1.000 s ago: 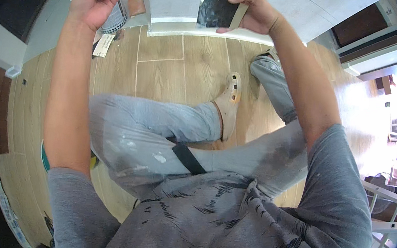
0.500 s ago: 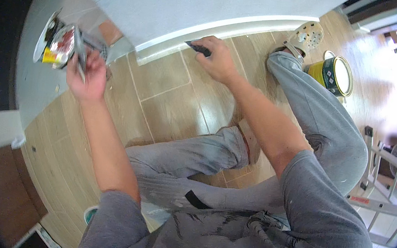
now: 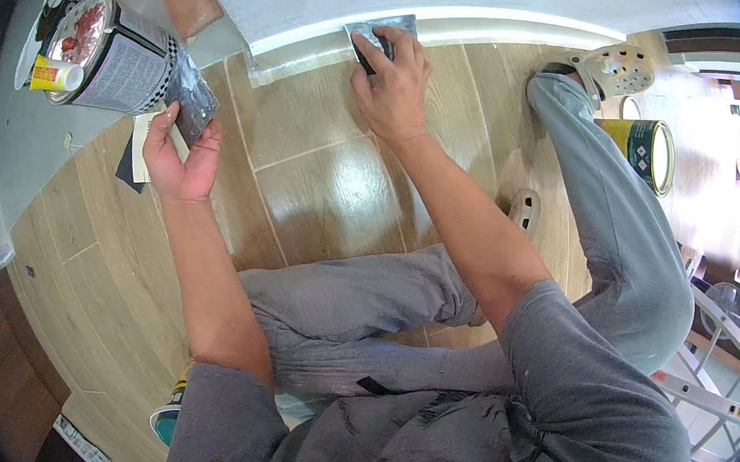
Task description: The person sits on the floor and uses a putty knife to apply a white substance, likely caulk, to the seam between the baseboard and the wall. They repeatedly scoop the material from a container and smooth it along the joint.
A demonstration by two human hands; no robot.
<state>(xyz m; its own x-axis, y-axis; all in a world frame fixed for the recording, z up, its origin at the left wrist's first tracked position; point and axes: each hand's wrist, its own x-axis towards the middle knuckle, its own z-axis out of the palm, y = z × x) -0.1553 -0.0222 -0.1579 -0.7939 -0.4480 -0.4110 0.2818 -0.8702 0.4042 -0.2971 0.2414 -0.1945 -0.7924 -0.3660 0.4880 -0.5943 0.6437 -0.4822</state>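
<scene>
We see two flat scrapers, one per hand. The left hand (image 3: 179,166) pinches the lower end of its grey scraper (image 3: 194,99) between thumb and fingers, and the smeared blade reaches up beyond the fingertips, beside the large can (image 3: 127,63). The right hand (image 3: 396,96) grips a dark scraper (image 3: 402,26), thumb at one side and fingers laid over it; its blade shows beyond the fingertips at the pale ledge (image 3: 314,50) along the wall foot. We cannot tell whether it touches the ledge.

The large can carries a pale label with fine print too small for us to read, edged by a checkered band. The green-and-yellow can (image 3: 639,149) shows small diamond marks.

We count three cans, including one with a teal inside (image 3: 165,423), one yellow tube (image 3: 57,74) with a white cap, one reddish block (image 3: 192,4) and two beige clogs (image 3: 619,72).
</scene>
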